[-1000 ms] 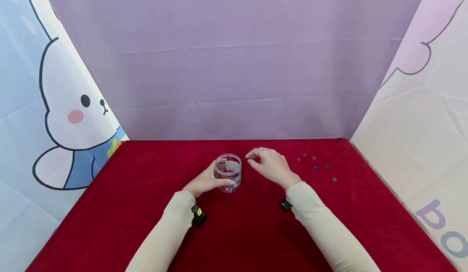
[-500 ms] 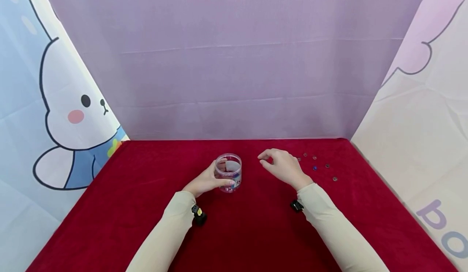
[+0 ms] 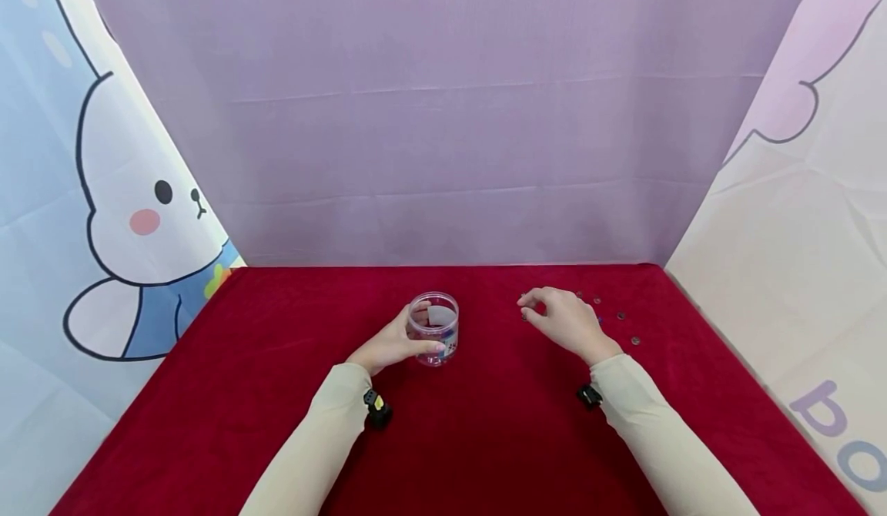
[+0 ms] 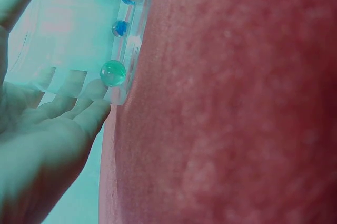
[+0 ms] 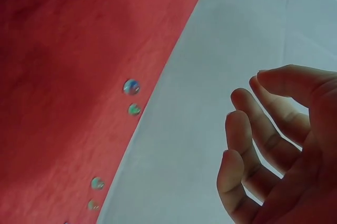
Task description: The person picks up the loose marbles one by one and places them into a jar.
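A clear plastic jar (image 3: 443,319) with a wide open mouth stands on the red cloth, gripped from the side by my left hand (image 3: 391,340). Through its wall in the left wrist view, marbles show at the bottom, among them a green marble (image 4: 112,73) and a smaller blue marble (image 4: 120,28). To the right of the jar, my right hand (image 3: 564,319) hovers over the cloth with fingers loosely bent and nothing visible between them. Small marbles lie by its fingertips, such as a green marble (image 5: 134,109) and a bluish marble (image 5: 131,87). The hand hides part of the group.
Several more marbles lie right of the right hand, including a dark marble (image 3: 620,316) and another marble (image 3: 635,340). The red cloth (image 3: 277,323) covers the table. A purple curtain (image 3: 443,115) closes off the back, with printed sheets at both sides.
My right hand has moved rightward, away from the jar and over the marbles, uncovering two by its fingertips and covering others. The left hand and jar have stayed put.
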The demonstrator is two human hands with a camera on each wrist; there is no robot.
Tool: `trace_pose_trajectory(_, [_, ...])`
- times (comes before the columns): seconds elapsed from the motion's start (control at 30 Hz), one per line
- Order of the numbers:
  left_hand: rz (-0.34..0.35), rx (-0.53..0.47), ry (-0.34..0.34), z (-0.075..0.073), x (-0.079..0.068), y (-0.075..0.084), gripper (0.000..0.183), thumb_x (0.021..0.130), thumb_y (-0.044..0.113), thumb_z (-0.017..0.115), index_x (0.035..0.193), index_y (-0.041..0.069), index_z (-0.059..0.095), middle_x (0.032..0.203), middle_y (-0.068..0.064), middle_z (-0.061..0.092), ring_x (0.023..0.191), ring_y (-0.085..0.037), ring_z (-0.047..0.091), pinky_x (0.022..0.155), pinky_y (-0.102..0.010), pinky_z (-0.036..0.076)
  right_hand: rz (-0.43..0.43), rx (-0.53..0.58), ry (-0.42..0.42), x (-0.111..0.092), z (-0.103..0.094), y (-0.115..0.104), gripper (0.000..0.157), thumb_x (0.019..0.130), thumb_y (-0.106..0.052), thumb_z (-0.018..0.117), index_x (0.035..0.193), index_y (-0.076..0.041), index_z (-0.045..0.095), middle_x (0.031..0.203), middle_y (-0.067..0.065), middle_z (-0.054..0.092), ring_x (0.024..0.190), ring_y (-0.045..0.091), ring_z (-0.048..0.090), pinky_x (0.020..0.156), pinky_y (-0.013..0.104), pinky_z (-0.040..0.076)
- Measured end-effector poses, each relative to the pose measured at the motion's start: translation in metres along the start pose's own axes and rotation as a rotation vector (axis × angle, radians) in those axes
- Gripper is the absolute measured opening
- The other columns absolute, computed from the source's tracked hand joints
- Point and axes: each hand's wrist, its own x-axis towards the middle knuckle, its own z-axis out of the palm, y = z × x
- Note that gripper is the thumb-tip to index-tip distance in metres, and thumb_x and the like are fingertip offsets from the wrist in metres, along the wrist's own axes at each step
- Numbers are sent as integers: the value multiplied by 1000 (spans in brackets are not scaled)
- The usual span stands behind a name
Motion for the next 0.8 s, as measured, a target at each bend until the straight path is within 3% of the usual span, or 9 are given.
trace_pose_trajectory(0.53, [-6, 31, 4, 0, -2, 3, 92, 83, 33, 84, 154, 17, 27, 138, -6, 51, 126, -22, 50, 101, -46, 45, 74, -29, 19, -24, -20, 41, 23, 95, -21, 69, 117, -15, 73, 112, 6, 70, 93, 25, 65, 69, 45, 53])
trace_pose_trajectory(0.67, [3, 28, 2, 0, -1, 2, 92, 84, 32, 83, 155, 15, 27, 137, -8, 53, 124, -23, 51, 99, -44, 46, 90, -23, 23, -31, -27, 49, 22, 96, -20, 68, 116, -13, 73, 125, 14, 66, 104, 34, 64, 66, 44, 53])
trace_pose_trajectory(0.8, [1, 38, 4, 0, -1, 1, 92, 84, 31, 83, 155, 14, 27, 137, -8, 52, 124, -23, 50, 97, -43, 46, 99, -32, 39, -37, -31, 58, 20, 96, -19, 68, 114, -14, 74, 118, 12, 68, 99, 31, 65, 62, 42, 51])
